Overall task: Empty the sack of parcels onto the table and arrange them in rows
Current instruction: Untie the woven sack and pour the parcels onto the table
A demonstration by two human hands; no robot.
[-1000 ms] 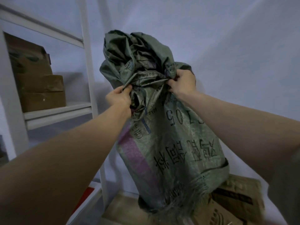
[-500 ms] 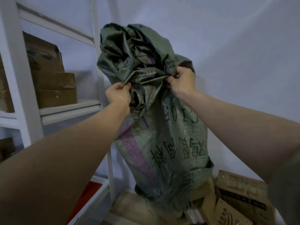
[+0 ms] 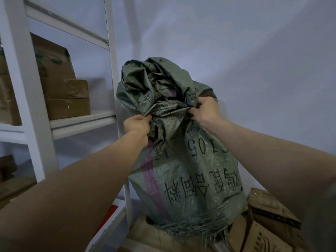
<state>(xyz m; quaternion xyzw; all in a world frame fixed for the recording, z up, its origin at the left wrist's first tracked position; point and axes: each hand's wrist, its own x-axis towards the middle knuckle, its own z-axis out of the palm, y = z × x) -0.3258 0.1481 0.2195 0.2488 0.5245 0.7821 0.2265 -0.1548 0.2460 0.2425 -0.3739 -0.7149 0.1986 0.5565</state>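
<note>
A green woven sack (image 3: 189,170) with black printed characters upside down and a purple stripe hangs in front of me, its frayed open end pointing down. My left hand (image 3: 137,127) grips bunched fabric on the sack's left side near the top. My right hand (image 3: 204,110) grips the crumpled fabric on the right side at about the same height. The sack's frayed hem rests over cardboard boxes (image 3: 269,226) below. Whatever is inside the sack is hidden.
A white metal shelf rack (image 3: 78,122) stands at the left, holding brown taped parcels (image 3: 67,99). A plain pale wall (image 3: 254,70) is behind the sack. More brown boxes sit low on the left shelf (image 3: 9,179).
The view has tilted, so the sack sits lower in the picture. Both hands keep the same grips on the bunched fabric, and the sack's frayed end now lies on the boxes.
</note>
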